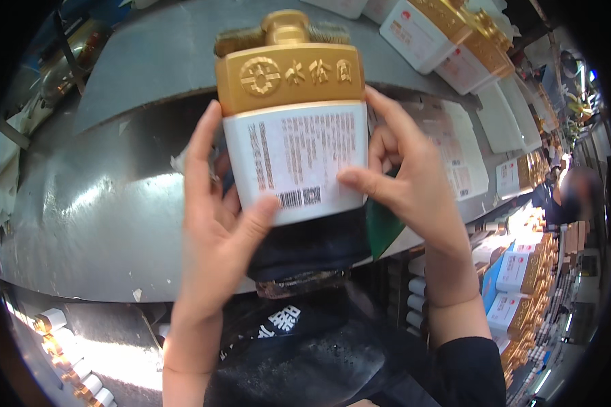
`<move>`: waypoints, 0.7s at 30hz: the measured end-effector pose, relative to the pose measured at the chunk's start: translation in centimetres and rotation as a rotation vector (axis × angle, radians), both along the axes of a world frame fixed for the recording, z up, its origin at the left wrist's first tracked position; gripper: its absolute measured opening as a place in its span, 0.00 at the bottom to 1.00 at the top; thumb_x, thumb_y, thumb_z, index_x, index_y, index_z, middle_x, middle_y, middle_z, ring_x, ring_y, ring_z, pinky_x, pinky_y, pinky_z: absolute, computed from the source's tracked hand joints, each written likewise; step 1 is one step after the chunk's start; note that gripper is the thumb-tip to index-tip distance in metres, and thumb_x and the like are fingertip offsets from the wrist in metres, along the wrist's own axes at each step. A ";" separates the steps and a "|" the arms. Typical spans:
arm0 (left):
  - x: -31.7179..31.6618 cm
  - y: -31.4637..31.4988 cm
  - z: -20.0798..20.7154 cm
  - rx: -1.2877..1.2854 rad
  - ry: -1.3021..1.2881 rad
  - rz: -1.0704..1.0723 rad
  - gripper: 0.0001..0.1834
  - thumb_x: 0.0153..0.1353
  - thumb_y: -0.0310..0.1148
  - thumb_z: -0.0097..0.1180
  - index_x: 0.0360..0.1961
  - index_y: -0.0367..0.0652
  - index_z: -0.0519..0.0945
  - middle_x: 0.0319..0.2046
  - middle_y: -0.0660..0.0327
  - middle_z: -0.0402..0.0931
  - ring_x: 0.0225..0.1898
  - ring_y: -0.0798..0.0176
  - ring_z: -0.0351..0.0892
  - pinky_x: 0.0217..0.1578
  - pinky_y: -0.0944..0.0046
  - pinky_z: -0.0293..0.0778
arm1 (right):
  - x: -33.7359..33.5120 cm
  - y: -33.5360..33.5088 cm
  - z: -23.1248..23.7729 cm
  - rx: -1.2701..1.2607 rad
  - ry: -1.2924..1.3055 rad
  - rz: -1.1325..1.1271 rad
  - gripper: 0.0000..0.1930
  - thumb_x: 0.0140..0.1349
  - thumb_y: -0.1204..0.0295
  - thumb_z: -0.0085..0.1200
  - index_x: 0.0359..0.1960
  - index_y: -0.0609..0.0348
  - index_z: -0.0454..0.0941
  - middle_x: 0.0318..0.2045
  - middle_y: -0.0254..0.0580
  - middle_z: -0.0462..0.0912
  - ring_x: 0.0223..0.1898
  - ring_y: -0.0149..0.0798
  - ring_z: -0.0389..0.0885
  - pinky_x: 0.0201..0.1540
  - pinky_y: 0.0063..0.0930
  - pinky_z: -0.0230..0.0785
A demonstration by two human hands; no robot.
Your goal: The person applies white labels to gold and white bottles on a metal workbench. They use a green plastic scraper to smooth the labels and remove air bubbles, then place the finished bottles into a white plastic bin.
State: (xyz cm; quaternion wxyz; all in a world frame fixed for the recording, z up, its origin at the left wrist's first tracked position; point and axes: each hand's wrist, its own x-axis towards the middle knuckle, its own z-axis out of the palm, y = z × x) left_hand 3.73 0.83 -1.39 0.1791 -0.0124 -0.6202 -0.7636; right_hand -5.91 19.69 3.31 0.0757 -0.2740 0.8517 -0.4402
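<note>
Upright before me is a flat, broad-shouldered bottle with a gold top half, raised lettering and a short gold neck. Its white lower half bears a label with printed text and codes. My left hand grips its left side, thumb on the label's lower left corner. On the opposite side my right hand holds the edge, with the thumb pressed on the label's right part. Behind the neck, a brown bristly strip shows on both sides. The bottle's back and some fingertips are hidden.
A grey metal table spreads around the bottle. Label sheets lie at the right, beside a white tray. More gold-and-white bottles lie at the upper right; others stand in rows lower right. A person is at the far right.
</note>
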 end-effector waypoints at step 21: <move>0.1 1.0 0.4 -0.001 -0.063 0.049 0.49 0.55 0.24 0.62 0.72 0.39 0.43 0.64 0.50 0.55 0.60 0.54 0.68 0.59 0.56 0.70 | 0.2 0.1 0.2 0.076 0.004 -0.005 0.47 0.48 0.64 0.71 0.68 0.64 0.59 0.19 0.34 0.70 0.22 0.29 0.71 0.28 0.23 0.64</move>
